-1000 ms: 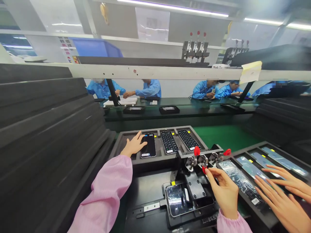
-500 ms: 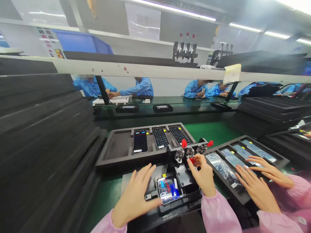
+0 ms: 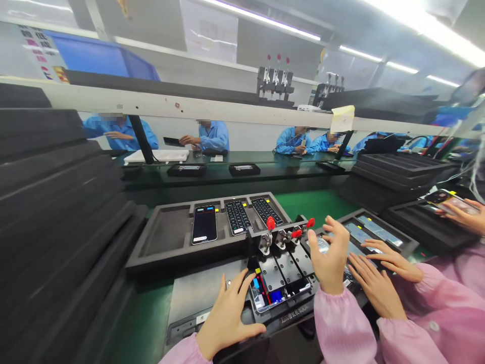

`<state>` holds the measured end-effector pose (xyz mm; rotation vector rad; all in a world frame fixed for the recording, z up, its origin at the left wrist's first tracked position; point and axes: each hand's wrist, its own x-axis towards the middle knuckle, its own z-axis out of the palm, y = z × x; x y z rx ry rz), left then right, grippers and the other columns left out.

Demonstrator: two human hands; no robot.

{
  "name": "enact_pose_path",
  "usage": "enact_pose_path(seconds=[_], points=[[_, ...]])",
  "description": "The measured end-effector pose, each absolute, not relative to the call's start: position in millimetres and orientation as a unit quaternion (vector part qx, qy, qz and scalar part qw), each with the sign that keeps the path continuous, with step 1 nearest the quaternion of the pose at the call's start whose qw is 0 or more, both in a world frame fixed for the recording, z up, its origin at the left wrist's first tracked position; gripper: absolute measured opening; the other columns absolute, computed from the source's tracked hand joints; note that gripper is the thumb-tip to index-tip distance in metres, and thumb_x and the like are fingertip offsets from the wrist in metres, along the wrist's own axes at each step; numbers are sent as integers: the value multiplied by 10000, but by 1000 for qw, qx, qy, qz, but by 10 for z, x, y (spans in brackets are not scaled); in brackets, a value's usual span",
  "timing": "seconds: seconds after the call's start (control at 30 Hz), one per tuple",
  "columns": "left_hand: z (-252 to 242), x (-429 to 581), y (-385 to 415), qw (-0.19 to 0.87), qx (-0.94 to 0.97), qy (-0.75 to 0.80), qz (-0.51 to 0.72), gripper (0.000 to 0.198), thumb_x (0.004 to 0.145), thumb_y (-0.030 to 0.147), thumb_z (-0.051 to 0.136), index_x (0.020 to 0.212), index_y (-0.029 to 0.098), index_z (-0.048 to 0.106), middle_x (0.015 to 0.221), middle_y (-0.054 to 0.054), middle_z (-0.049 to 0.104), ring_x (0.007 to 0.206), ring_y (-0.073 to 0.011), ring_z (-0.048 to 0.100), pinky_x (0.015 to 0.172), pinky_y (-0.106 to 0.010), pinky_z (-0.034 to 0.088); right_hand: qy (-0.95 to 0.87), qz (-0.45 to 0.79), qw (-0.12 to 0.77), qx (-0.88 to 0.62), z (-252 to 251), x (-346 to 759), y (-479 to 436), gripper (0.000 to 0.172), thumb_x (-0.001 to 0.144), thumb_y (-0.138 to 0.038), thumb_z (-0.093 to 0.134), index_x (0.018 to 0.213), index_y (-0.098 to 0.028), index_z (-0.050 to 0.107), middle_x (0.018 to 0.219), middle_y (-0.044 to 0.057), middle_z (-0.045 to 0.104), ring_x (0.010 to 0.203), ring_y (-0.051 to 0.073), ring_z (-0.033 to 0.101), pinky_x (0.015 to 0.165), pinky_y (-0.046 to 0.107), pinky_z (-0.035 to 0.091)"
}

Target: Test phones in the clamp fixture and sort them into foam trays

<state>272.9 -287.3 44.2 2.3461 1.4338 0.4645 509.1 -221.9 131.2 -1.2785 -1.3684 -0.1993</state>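
Observation:
My left hand (image 3: pixel 230 312) is spread at the left side of a clamp fixture (image 3: pixel 295 314), its fingertips near a phone's edge; whether they touch is unclear. The phone (image 3: pixel 261 298), lit and colourful, lies in the fixture, partly covered by metal plates (image 3: pixel 290 268). Behind the plates stand toggle clamps with red-tipped handles (image 3: pixel 270 223); one red handle (image 3: pixel 296 233) lies nearly level. Raised to the right of the clamps, my right hand (image 3: pixel 330 255) has its fingers apart and holds nothing.
A black foam tray (image 3: pixel 166 237) holding three phones is behind the fixture. Another tray (image 3: pixel 411 241) with phones stands right, a co-worker's hands (image 3: pixel 379 288) over it. Farther right, another person's hand (image 3: pixel 464 215) holds a phone. Stacked foam trays (image 3: pixel 64 227) rise at left.
My right hand has let go of the red clamp handle and moved away rightward. The phone sits farther right under the plates; my left hand has followed it. The view has shifted.

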Motion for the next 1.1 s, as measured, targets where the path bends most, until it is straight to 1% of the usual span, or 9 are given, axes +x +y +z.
enact_pose_path(seconds=[0.1, 0.2, 0.27, 0.47, 0.7, 0.83, 0.97, 1.03, 1.1], points=[[425, 2803, -2838, 178, 832, 499, 162, 936, 605, 526, 683, 1381, 258, 233, 1434, -141, 316, 1326, -310, 261, 1064, -627, 94, -662, -22, 527, -533, 1415, 5245, -2172, 343, 853, -342, 499, 1187, -271, 480, 1124, 59, 565, 981, 195, 561, 805, 372, 490], [426, 2796, -2831, 187, 831, 499, 158, 890, 624, 558, 658, 1364, 249, 271, 1448, -144, 291, 1326, -311, 263, 1067, -615, 127, -644, -39, 552, -528, 1214, 5334, -2279, 186, 854, -293, 501, 1026, -310, 572, 996, 16, 632, 969, 192, 582, 879, 417, 465], [431, 2782, -2836, 188, 832, 500, 152, 862, 634, 559, 653, 1353, 249, 293, 1457, -143, 272, 1331, -309, 253, 1068, -609, 139, -632, -78, 563, -526, 963, 5356, -2388, 163, 850, -267, 501, 970, -320, 597, 1050, 16, 630, 1070, 215, 541, 933, 474, 423], [459, 2771, -2837, 184, 837, 498, 133, 808, 648, 571, 643, 1334, 265, 344, 1472, -152, 235, 1342, -324, 217, 1064, -610, 144, -651, -148, 472, -575, 522, 5364, -2489, 246, 877, -327, 437, 1003, -311, 647, 1358, 23, 418, 1246, 313, 377, 967, 604, 307], [426, 2777, -2867, 199, 830, 499, 154, 893, 652, 616, 623, 1375, 254, 242, 1488, -130, 199, 1344, -312, 219, 1070, -604, 160, -678, -104, 366, -629, 534, 5350, -2465, 329, 903, -446, 360, 1126, -372, 590, 1460, 1, 232, 1303, 356, 243, 930, 713, 168], [490, 2701, -2869, 205, 830, 482, 192, 919, 604, 627, 663, 1340, 235, 277, 1471, -146, 241, 1315, -326, 285, 1070, -565, 233, -654, -41, 461, -598, 461, 5381, -2528, 363, 912, -392, 332, 1229, -365, 507, 1437, 19, 271, 1291, 324, 287, 987, 642, 211], [803, 2548, -2661, 128, 829, 479, 259, 390, 809, 388, 539, 1162, 241, 462, 1282, -98, 505, 1195, -242, 451, 1017, -419, 373, -588, -38, 580, -562, 368, 5408, -2599, 334, 879, -330, 401, 1177, -383, 542, 1269, 22, 479, 1170, 289, 455, 998, 527, 332], [987, 2481, -2451, 52, 824, 494, 271, 248, 850, 278, 455, 1087, 240, 515, 1242, -82, 527, 1193, -242, 442, 1031, -467, 326, -569, -40, 600, -561, 294, 5406, -2608, 314, 862, -326, 418, 1121, -422, 567, 1197, 17, 525, 1112, 303, 500, 978, 543, 353], [1120, 2433, -2203, -8, 821, 510, 256, 290, 843, 247, 439, 1124, 243, 512, 1301, -83, 476, 1250, -278, 367, 1040, -577, 233, -548, -38, 617, -564, 215, 5382, -2599, 311, 847, -340, 423, 1092, -460, 573, 1159, 11, 544, 1084, 317, 519, 963, 561, 367]])
